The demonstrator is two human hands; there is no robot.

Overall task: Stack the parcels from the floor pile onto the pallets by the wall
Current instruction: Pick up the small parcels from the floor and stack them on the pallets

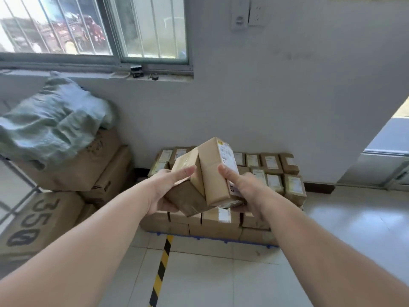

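You get bright daylight from the window [93,27] and doorway [398,120], glaring off the floor [345,220]. Everything looks slightly soft, and your forearms stretch at the wide-angle edges.

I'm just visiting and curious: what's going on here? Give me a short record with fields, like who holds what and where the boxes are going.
left hand: grips the taped brown cardboard parcel
right hand: grips the brown cardboard parcel with a white label
the two parcels: held side by side, touching, tilted
destination: stacked brown labelled parcels on a blue pallet by the white wall
left of stack: large brown cartons under a green woven sack
floor: striped yellow-black tape line
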